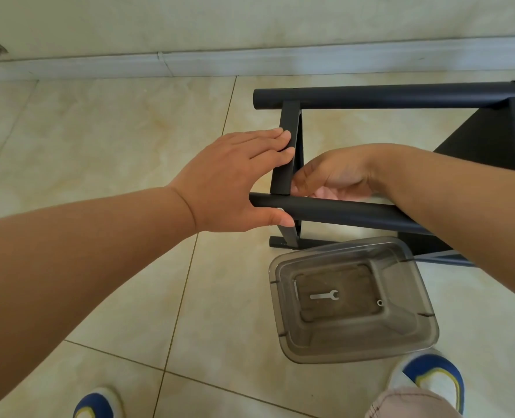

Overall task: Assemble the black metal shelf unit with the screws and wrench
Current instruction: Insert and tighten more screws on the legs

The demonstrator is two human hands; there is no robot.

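Head view: shelf frame [370, 99] lay on the floor [114, 131], left hand [235, 179] gripping crossbar [284, 155] and near tube [340, 211], right hand [331, 179] curled behind it, grip unclear; wrench [324, 295] in tub [425, 327].

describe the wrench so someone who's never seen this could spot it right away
Start at the clear plastic tub on the floor tiles, just below the black shelf frame. The wrench lies flat on its bottom: a small, thin silver strip with a forked open end, far longer than the tiny ring-shaped piece near the tub's right wall.
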